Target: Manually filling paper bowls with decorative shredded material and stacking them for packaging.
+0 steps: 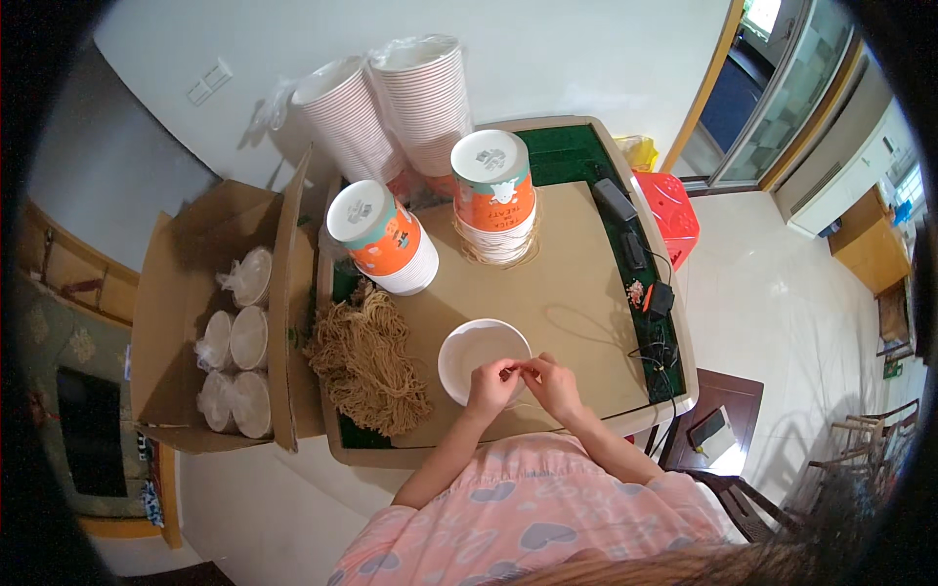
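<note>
A white paper bucket [471, 344] stands mouth up at the near middle of the table. My left hand [494, 387] is closed in a pinch over its near right rim. My right hand [550, 383] meets it fingertip to fingertip, closed as well. A thin tan cord [520, 404] shows just below the fingers, and both hands appear to pinch it; its ends are hidden. Left of the bucket lies a loose heap of tan cords [369, 363]. Beyond it stand two upside-down stacks of orange printed buckets, one leaning [383, 237] and one with cords around its base [495, 197].
Tall plastic-wrapped bucket stacks [422, 93] stand at the back. An open carton [283, 322] with several wrapped bucket stacks is on the left. Black power adapters and wires [635, 249] line the table's right edge. A red stool [669, 215] is beyond that edge.
</note>
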A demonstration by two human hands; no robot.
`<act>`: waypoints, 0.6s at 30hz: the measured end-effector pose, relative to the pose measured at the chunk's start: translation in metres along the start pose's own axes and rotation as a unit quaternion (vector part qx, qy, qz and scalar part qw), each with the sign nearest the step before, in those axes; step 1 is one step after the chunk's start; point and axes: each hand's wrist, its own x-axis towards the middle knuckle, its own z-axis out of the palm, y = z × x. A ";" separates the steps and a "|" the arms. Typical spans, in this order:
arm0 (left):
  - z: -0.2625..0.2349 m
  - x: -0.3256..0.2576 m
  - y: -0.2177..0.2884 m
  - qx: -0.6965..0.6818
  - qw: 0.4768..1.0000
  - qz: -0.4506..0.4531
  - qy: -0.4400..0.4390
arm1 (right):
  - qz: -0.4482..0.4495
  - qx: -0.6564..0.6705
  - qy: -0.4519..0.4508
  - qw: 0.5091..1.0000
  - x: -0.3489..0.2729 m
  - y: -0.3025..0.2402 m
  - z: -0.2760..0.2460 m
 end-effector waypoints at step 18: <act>-0.001 -0.001 -0.005 0.054 0.994 0.060 0.074 | 0.005 -0.044 -0.019 0.999 0.003 -0.003 -0.003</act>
